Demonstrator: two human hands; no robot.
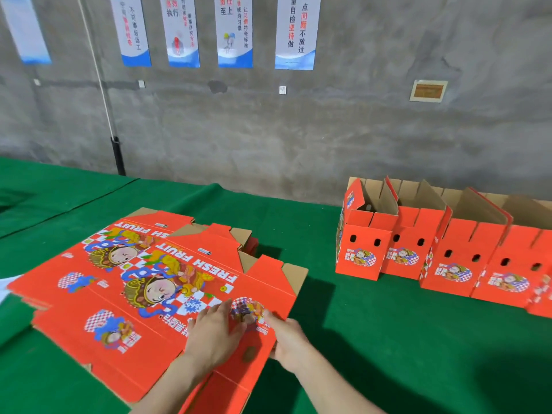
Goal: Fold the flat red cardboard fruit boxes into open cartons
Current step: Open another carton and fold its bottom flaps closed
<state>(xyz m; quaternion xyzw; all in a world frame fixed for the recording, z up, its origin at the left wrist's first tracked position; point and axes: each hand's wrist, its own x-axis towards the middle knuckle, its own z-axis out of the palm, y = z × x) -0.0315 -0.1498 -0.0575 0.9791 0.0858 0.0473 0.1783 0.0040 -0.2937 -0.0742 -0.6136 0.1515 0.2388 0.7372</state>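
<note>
- Red folded cartons (454,264), at least four of them, stand in a row at the right of the frame on the green cloth table (358,339). Their tops are open and their flaps stand up. That part of the job looks done.
- What is left lies at lower left and centre. The top flat box (167,348) sits printed side up on at least one more flat box beneath (59,273), which juts out toward the left edge of the frame. How many sheets lie under these cannot be told.
- You seem to be at the very start of the next carton, because the top sheet is not yet raised into any shape. A red panel at the bottom edge under your forearms may be lifting, but it is too cut off to judge.
- Your left hand (213,336) lies flat on the near right part of the top sheet, with the fingers straight and pressing down.
- Your right hand (288,342) is at the sheet's right edge with its fingers over the top of it. Whether the thumb is hooked underneath cannot be told, since the hand is blurred.
- The top sheet lies askew to you. Its long axis appears to run from the lower left of the frame up toward the centre right, and the brown-backed flaps (292,273) are at the far end. The FRESH FRUIT lettering (197,258) crosses the short way and reads upside down from where you stand.
</note>
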